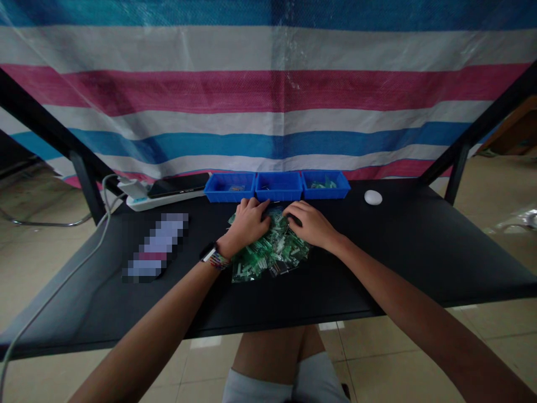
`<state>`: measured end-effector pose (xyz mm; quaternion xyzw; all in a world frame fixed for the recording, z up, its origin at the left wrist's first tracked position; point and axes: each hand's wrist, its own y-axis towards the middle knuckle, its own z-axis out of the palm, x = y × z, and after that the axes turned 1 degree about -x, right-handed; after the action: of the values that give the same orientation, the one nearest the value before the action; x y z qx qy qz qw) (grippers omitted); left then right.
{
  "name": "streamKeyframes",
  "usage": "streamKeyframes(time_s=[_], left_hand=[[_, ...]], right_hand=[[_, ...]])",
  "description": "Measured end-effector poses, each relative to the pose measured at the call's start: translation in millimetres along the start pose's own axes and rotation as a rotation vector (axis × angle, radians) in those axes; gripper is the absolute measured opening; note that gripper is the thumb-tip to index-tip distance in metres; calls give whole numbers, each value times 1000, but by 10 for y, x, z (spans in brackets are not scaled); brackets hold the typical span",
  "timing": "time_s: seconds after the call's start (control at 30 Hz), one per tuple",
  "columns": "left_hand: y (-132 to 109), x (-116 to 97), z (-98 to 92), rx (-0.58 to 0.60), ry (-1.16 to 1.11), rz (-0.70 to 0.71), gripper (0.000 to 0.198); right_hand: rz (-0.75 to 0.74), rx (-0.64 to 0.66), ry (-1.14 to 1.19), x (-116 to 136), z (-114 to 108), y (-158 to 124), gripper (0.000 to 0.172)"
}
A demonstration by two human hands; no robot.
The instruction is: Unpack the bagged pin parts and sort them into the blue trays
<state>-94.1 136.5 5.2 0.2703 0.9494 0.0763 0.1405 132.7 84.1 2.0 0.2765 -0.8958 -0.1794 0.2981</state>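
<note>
- Below, pale floor tiles [377,350]; behind, a striped sheet [235,89].
- Black tabletop [403,246] bears green packets [277,249].
- Left hand [246,221]: fingers spread over them; right hand [312,224]: curled, pinch unclear.

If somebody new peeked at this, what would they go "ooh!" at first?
Probably the big striped sheet in blue, white and pink, hanging behind the black table. Next might come the shiny heap of green and clear packets near the table's middle, with the left hand and right hand at it. Just behind the hands, three bright blue trays stand in a row.
</note>
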Motion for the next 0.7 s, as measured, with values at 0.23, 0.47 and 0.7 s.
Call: streamKeyframes(time_s=[0.23,0.47,0.7], left_hand=[[5,8,1,-3,-49,6,53],[-40,-81,-52,16,-26,37,52],[-62,-108,-64,10,-31,22,54]], right_hand=[[19,-48,21,-10,16,9,22],[42,-33,28,-80,36,46,29],[93,-60,-50,-95,30,63,25]])
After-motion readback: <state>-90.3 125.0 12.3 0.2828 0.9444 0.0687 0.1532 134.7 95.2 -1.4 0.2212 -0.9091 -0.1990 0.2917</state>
